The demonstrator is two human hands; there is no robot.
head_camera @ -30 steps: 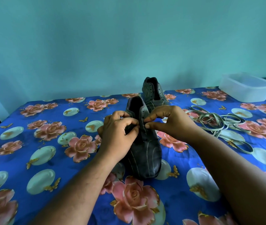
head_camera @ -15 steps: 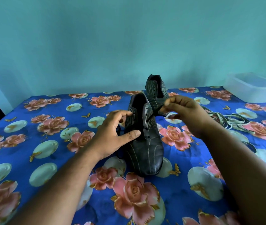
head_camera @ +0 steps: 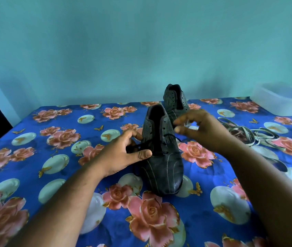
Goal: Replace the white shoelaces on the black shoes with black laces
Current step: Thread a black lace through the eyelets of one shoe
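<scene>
**Near shoe, black lace partly threaded**

Where your right hand (head_camera: 200,130) blurs, you cannot tell whether its loosely spread fingers pinch anything; half a second ago it pinched the black lace (head_camera: 159,142). Your left hand (head_camera: 124,154), open, steadies the near shoe (head_camera: 163,157). Second shoe (head_camera: 176,100) partly hidden behind. White laces (head_camera: 248,134) heaped right, on the cloth (head_camera: 70,122).

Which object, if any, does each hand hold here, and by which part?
The left hand steadies the near black shoe at its lace-side flank, thumb on the upper. The blurred right hand hovers open; whether it pinches the black lace cannot be told.
</scene>
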